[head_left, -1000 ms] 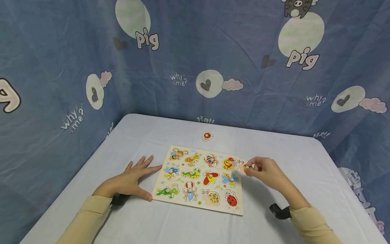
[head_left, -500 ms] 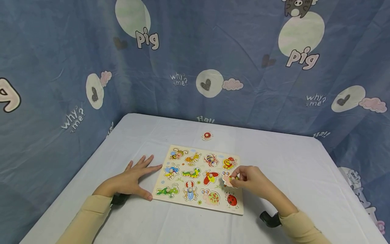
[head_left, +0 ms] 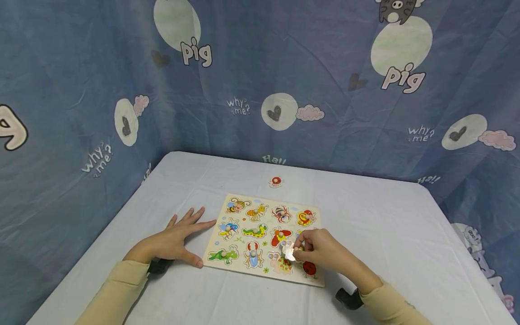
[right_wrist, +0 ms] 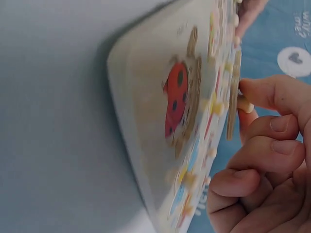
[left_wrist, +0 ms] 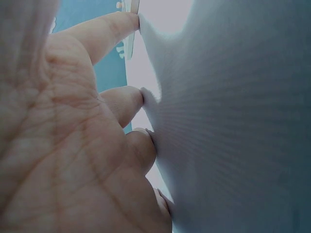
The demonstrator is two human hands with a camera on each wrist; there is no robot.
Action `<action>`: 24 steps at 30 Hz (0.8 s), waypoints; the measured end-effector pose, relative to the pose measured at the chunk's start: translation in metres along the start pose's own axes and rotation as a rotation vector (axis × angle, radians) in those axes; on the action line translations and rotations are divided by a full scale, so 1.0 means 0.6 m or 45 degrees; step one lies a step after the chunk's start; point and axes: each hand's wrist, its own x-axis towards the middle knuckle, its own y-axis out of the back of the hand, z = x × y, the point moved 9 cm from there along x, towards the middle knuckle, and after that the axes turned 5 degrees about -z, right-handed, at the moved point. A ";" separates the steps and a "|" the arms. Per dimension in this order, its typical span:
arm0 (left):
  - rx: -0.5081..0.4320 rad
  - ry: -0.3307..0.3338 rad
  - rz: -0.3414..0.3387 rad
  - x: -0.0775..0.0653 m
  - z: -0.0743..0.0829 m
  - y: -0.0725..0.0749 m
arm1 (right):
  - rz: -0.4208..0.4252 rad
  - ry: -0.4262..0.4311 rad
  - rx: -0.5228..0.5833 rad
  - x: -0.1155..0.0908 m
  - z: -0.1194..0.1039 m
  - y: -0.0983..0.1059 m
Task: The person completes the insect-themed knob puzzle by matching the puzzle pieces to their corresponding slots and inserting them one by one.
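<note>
My right hand (head_left: 325, 250) pinches the knob of a snail puzzle piece (head_left: 289, 251) between thumb and fingertips. The piece is held over the lower right of a wooden insect puzzle board (head_left: 294, 276), near the printed snail recess, which it partly covers. In the right wrist view the snail piece (right_wrist: 233, 104) shows edge-on, raised above the board. Beside it lies the unfilled ladybug recess (right_wrist: 176, 102). My left hand (head_left: 174, 241) rests on the table with fingers spread, its index finger and thumb touching the board's left edge; the left wrist view shows its palm (left_wrist: 73, 141).
A red ladybug piece (head_left: 276, 181) with a knob lies on the white-covered table (head_left: 386, 216) behind the board. Knobbed insect pieces, such as the green caterpillar (head_left: 255, 230), sit in the other recesses. A blue printed curtain (head_left: 333, 140) surrounds the table.
My right hand has carried the snail piece left and toward me, from the board's upper right edge to near the snail recess. The left hand and board stay still.
</note>
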 end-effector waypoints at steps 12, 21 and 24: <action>0.005 -0.009 0.006 -0.001 0.005 0.000 | -0.084 -0.036 0.018 0.006 -0.011 -0.036; -0.002 -0.012 0.005 -0.002 0.007 0.001 | -0.109 -0.034 0.038 0.008 -0.017 -0.048; 0.001 -0.012 0.006 -0.002 0.008 0.002 | -0.107 -0.035 0.032 0.008 -0.018 -0.050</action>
